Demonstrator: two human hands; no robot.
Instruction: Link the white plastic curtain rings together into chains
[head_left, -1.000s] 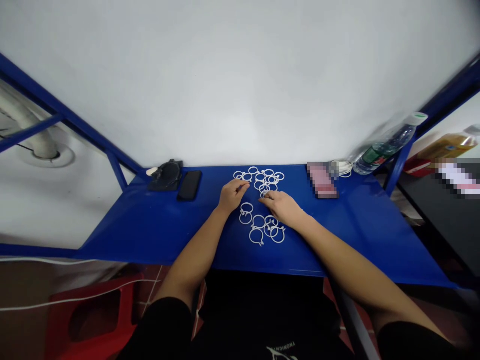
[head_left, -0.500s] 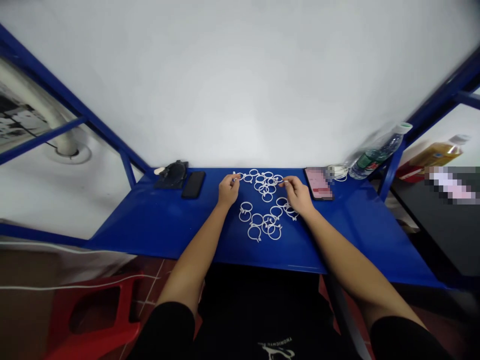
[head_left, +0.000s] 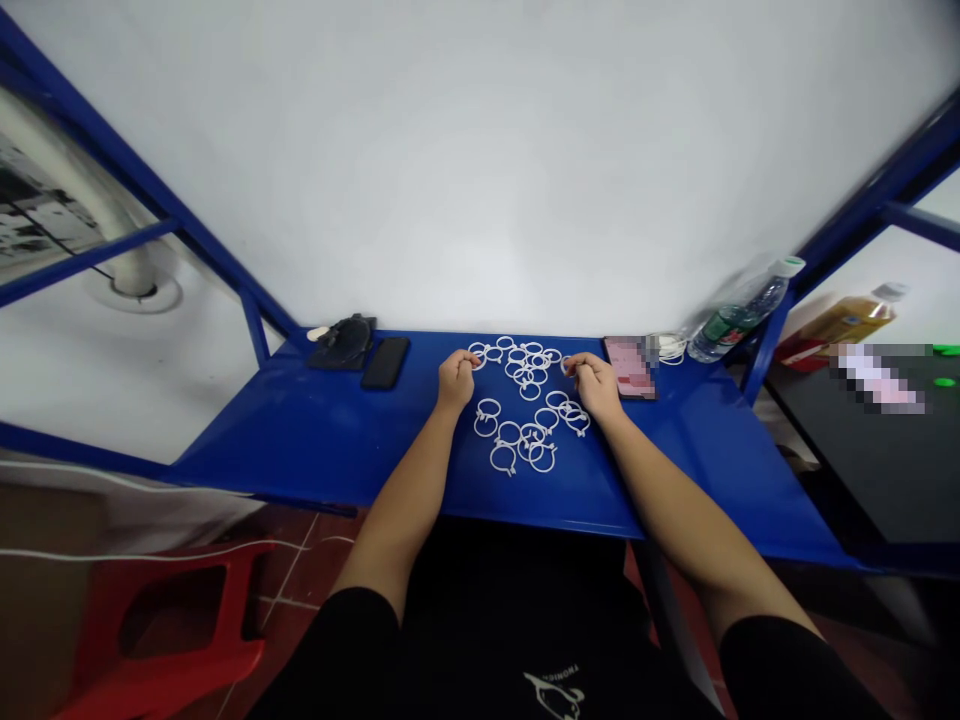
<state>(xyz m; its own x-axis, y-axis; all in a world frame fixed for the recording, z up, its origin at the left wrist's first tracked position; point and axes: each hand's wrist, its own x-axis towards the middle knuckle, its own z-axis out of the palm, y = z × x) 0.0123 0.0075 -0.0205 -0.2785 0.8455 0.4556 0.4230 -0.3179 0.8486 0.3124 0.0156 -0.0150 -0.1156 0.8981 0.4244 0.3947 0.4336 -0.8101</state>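
Observation:
Thin white plastic rings with small tabs at their openings, like curtain rings, lie in two loose groups on the blue table. The far group [head_left: 529, 391] spreads between my hands, several rings overlapping. Closer to me lies the near group [head_left: 503, 459]. At the left end of the far group, my left hand [head_left: 456, 381] is closed, its thumb and fingertips pinching the edge of a white ring [head_left: 478, 349]. Across from it, my right hand [head_left: 596, 388] pinches another white ring [head_left: 566, 366], partly hidden by the fingers.
A black phone [head_left: 385, 363] and a dark crumpled pouch [head_left: 343, 342] lie at the back left. To the right are a lit phone [head_left: 628, 362], a coiled white cable [head_left: 670, 348] and a leaning water bottle [head_left: 739, 315]. Blue frame bars [head_left: 255, 325] flank the table [head_left: 315, 440].
The whole view has shifted slightly. A ring now shows more fully beside my left fingertips, and the ring in my right hand stands out from the far group.

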